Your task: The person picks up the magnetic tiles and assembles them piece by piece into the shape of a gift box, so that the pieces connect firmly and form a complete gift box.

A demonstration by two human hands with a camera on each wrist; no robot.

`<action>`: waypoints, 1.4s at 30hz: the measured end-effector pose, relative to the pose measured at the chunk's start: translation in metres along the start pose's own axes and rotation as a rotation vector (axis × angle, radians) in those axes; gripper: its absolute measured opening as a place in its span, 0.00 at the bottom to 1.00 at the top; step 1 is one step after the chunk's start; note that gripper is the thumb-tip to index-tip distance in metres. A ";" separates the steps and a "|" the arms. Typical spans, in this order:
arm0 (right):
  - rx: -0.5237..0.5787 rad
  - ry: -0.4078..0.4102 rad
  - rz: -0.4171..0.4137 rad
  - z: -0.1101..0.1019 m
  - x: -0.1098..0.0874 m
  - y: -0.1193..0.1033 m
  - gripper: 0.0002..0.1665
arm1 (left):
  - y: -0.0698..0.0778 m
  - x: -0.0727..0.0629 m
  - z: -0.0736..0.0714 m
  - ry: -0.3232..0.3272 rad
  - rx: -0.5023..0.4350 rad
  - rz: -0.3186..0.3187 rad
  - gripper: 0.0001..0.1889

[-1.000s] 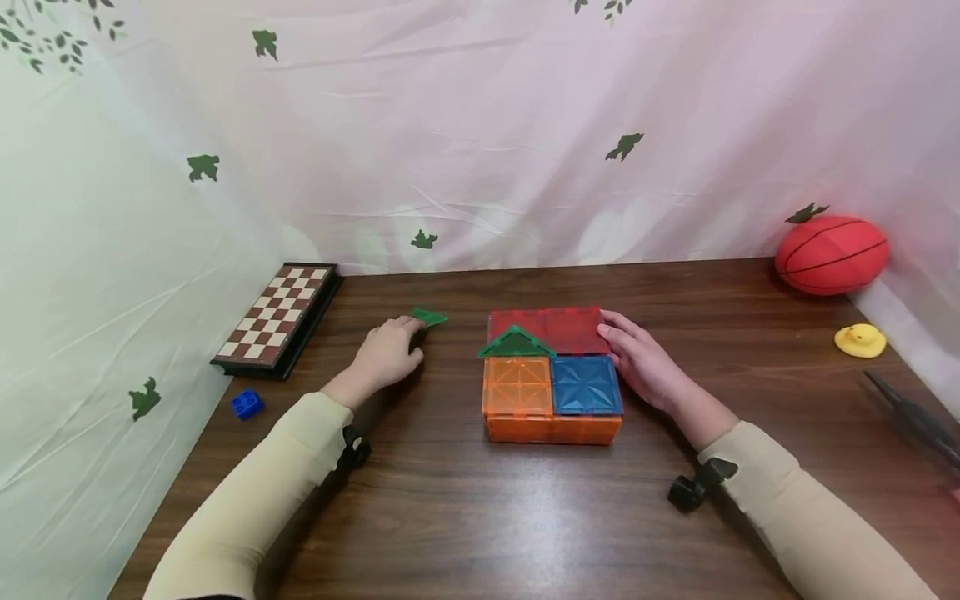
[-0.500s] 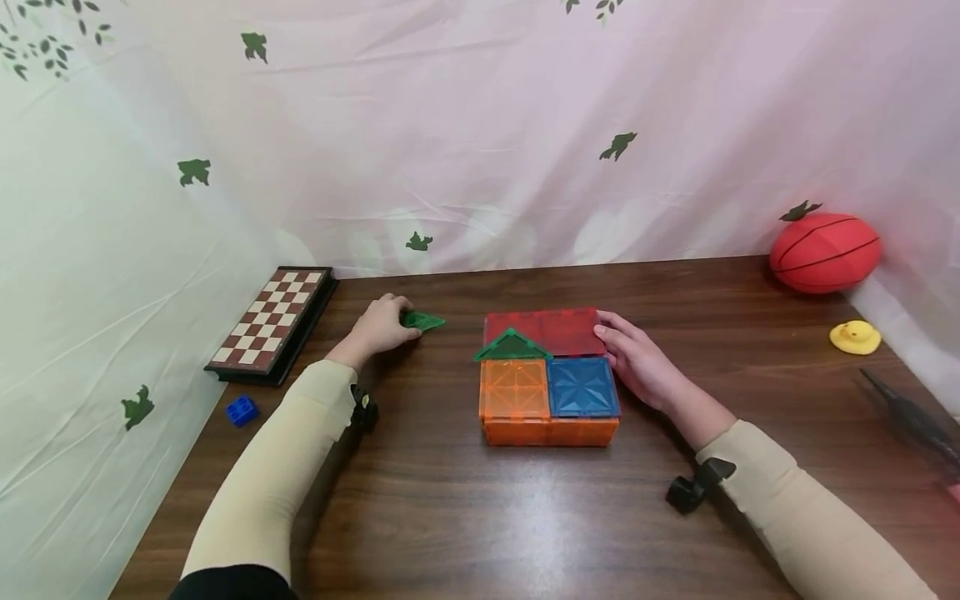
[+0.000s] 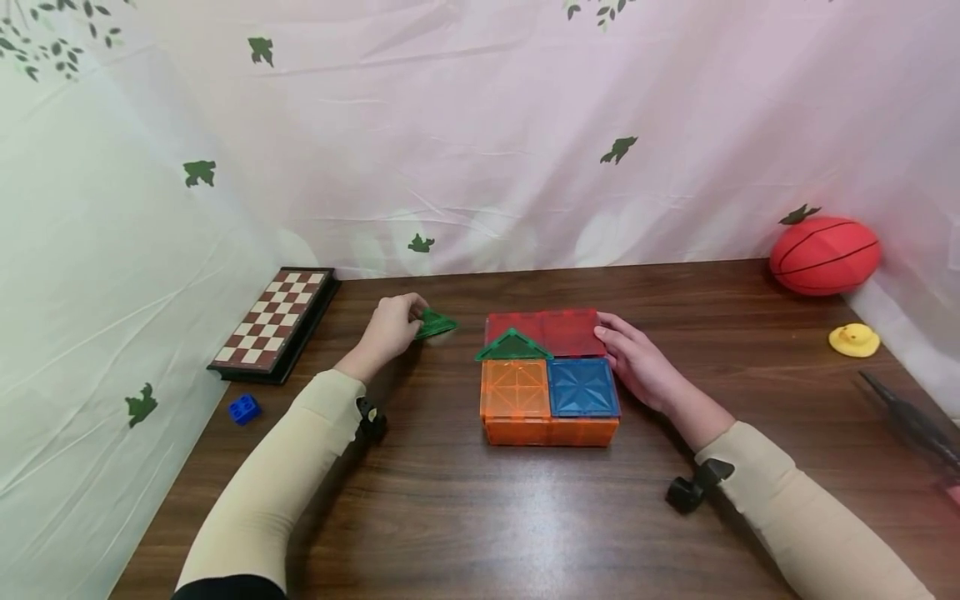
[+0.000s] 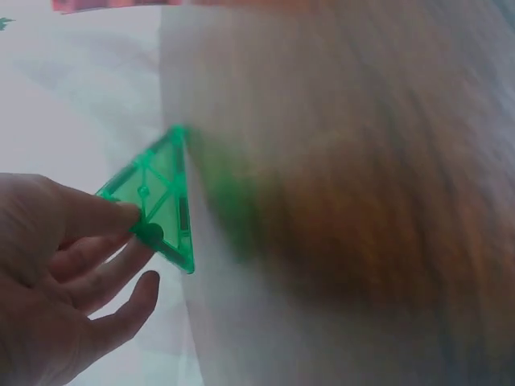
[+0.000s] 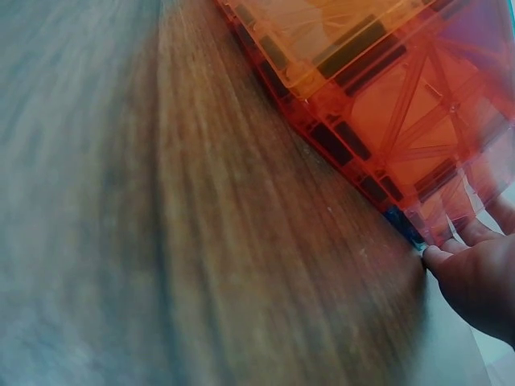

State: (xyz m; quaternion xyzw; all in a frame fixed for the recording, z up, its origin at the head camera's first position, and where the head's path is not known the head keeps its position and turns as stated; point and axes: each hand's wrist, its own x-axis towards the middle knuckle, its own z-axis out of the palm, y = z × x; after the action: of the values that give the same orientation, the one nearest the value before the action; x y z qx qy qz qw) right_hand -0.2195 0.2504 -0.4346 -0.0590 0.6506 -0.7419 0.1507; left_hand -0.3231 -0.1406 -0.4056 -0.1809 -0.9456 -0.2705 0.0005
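My left hand (image 3: 388, 331) pinches a green triangular magnetic tile (image 3: 437, 324) between thumb and fingers, left of a box built from magnetic tiles. In the left wrist view the tile (image 4: 166, 201) is tilted up, its long edge toward the table. The box has orange side tiles (image 3: 552, 432), with an orange square tile (image 3: 515, 388) and a blue square tile (image 3: 585, 387) on top. Behind these stand red tiles (image 3: 558, 331), and a second green triangle (image 3: 514, 345) stands before them at left. My right hand (image 3: 641, 360) grips the red tiles' right edge, thumb in front, fingers partly hidden behind.
A checkered game board (image 3: 272, 317) lies at the far left, with a blue toy brick (image 3: 243, 408) nearer. Along the right side are a red ball (image 3: 825, 255), a yellow rubber duck (image 3: 855, 340) and a dark pointed object (image 3: 911, 417). A white curtain (image 3: 480, 167) borders the table.
My left hand has taken hold of the green triangle, which lay flat on the table, and tilted it up, shifting it slightly right. The right hand stays at the red tiles.
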 end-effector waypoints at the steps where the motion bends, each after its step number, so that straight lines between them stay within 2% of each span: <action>1: 0.000 0.000 0.001 0.000 0.000 0.000 0.39 | 0.002 0.000 -0.002 -0.001 -0.027 -0.005 0.11; 6: -0.004 0.002 -0.003 -0.001 0.000 0.001 0.39 | 0.020 0.003 -0.014 0.022 -0.119 0.013 0.09; 11: -0.001 0.006 0.000 -0.002 0.000 0.000 0.39 | 0.060 0.005 -0.026 0.015 -0.212 0.113 0.09; 15: 0.003 0.007 0.005 -0.002 0.000 0.000 0.40 | 0.103 0.006 -0.030 -0.056 -0.250 0.217 0.08; 18: 0.001 0.008 0.007 -0.002 0.001 0.000 0.40 | 0.131 0.006 -0.028 -0.118 -0.246 0.288 0.06; 23: 0.007 0.010 0.007 -0.002 0.003 0.001 0.40 | 0.163 0.009 -0.018 -0.198 -0.193 0.381 0.04; 29: 0.012 0.005 0.001 -0.002 0.004 0.001 0.38 | 0.179 0.009 -0.007 -0.287 -0.150 0.412 0.03; 42: 0.013 -0.006 -0.011 -0.003 0.003 0.003 0.38 | 0.187 0.008 0.006 -0.374 -0.125 0.449 0.03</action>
State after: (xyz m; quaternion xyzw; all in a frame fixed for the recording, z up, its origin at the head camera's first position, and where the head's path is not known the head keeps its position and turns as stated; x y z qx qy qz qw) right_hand -0.2226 0.2523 -0.4381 -0.0640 0.6451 -0.7467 0.1491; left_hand -0.2654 0.0130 -0.3145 -0.4317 -0.8471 -0.2835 -0.1251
